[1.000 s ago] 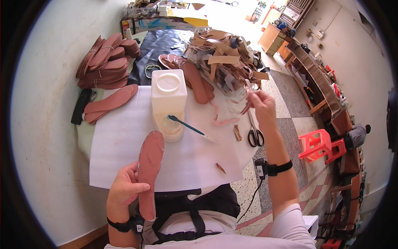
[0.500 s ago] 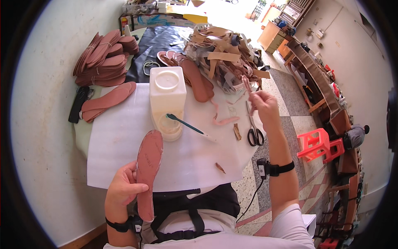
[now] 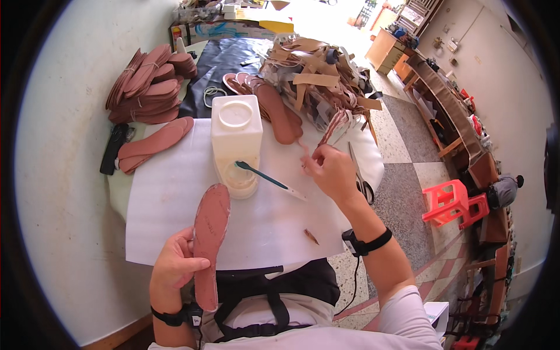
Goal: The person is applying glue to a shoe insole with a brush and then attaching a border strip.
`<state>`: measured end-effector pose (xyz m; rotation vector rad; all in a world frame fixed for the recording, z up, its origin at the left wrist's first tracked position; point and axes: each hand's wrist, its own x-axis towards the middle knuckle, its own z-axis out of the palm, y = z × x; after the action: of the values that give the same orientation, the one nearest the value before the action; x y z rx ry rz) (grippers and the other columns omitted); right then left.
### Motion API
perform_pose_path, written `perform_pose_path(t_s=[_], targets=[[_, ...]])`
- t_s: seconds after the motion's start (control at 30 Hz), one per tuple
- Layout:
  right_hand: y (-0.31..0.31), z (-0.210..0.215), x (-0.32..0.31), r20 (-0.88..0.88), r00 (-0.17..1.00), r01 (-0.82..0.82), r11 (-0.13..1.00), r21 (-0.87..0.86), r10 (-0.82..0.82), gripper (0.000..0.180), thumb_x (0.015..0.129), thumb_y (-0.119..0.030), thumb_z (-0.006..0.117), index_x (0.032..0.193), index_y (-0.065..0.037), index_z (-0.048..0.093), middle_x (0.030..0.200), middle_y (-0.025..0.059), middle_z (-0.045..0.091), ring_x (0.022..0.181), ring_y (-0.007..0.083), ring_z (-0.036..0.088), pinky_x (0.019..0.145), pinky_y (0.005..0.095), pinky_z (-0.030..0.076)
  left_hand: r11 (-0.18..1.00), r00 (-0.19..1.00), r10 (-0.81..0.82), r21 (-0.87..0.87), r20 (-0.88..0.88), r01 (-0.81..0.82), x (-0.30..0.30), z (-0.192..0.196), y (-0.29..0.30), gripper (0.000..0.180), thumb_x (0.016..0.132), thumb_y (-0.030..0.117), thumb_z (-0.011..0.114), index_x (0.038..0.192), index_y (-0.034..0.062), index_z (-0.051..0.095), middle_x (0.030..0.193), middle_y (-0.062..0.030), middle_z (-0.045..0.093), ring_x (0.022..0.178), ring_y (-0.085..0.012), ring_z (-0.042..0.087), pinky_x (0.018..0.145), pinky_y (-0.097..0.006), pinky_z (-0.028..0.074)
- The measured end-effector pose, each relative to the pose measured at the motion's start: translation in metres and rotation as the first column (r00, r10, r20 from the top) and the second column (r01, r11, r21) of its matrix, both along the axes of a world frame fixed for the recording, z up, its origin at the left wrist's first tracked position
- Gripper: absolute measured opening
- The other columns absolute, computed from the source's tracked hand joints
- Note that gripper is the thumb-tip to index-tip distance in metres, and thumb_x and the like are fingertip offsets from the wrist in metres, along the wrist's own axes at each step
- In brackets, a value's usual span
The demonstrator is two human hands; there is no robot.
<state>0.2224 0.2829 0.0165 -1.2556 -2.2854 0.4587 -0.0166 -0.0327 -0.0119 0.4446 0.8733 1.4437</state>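
Observation:
My left hand (image 3: pixel 175 265) grips a reddish-brown insole (image 3: pixel 211 233) by its edge, thumb across the narrower lower part, holding it upright above the table's near edge. Over the right side of the white sheet, my right hand (image 3: pixel 337 175) is closed on thin pinkish scrap strips (image 3: pixel 332 128), which stick out beyond the fingers. A curled pink strip (image 3: pixel 303 150) shows right at its fingertips. Partly covered by that hand and wrist, black-handled scissors (image 3: pixel 366 189) lie at the sheet's right edge. A small brown scrap (image 3: pixel 311 236) lies nearer me.
A white plastic container (image 3: pixel 236 140) stands mid-table, a dark green brush (image 3: pixel 265 177) resting at its cut-out opening. Bundled insoles (image 3: pixel 143 87) are stacked at the far left, with loose insoles (image 3: pixel 153 146) in front. Behind my right hand rises a scrap heap (image 3: pixel 315 76). Red stools (image 3: pixel 446 201) stand right.
My right hand has come down and left from beside the scrap heap toward the curled pink strip, still holding strips. My left hand and the insole have barely moved.

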Motion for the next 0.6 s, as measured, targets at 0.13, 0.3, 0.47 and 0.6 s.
perform_pose_path(t_s=[0.13,0.3,0.47,0.6], targets=[[0.006,-0.014,0.005,0.127,0.991,-0.051,0.998,0.044,0.045,0.030,0.082,-0.032,0.080,0.083,-0.002,0.073,0.088,0.0182,0.073,0.081,0.0382,0.071,0.074,0.0457,0.055,1.000,1.000,0.016,0.003,0.014,-0.016,0.003,0.001,0.000,0.075,0.077,-0.009,0.080,0.145,-0.0101,0.048,0.123,-0.0134,0.072,0.100,-0.0173,0.074,0.088,-0.032,0.060],[0.012,-0.015,0.017,0.142,0.981,-0.126,0.991,-0.046,0.131,0.029,0.082,-0.031,0.079,0.083,-0.003,0.072,0.088,0.0176,0.073,0.082,0.0376,0.070,0.076,0.0465,0.054,0.999,0.999,0.033,-0.023,-0.004,-0.033,0.005,0.004,0.003,0.075,0.075,-0.008,0.080,0.143,-0.0103,0.049,0.119,-0.0124,0.071,0.095,-0.0174,0.073,0.084,-0.032,0.059],[0.003,-0.001,0.023,0.163,0.962,-0.211,0.976,-0.057,0.218,0.022,0.084,-0.021,0.079,0.089,-0.001,0.072,0.093,0.0174,0.071,0.087,0.0370,0.068,0.079,0.0446,0.052,0.995,0.996,0.075,-0.062,-0.049,-0.078,0.011,0.012,0.005,0.073,0.072,-0.004,0.080,0.138,-0.0111,0.051,0.109,-0.0115,0.070,0.084,-0.0182,0.072,0.074,-0.032,0.059],[0.004,-0.002,0.038,0.196,0.950,-0.257,0.965,0.047,0.243,0.017,0.083,-0.011,0.080,0.090,0.000,0.070,0.094,0.0163,0.070,0.090,0.0355,0.068,0.079,0.0420,0.052,0.996,0.996,0.068,-0.056,-0.056,-0.071,0.011,0.013,0.006,0.072,0.073,-0.004,0.079,0.138,-0.0110,0.051,0.109,-0.0115,0.071,0.082,-0.0184,0.072,0.074,-0.032,0.059]])
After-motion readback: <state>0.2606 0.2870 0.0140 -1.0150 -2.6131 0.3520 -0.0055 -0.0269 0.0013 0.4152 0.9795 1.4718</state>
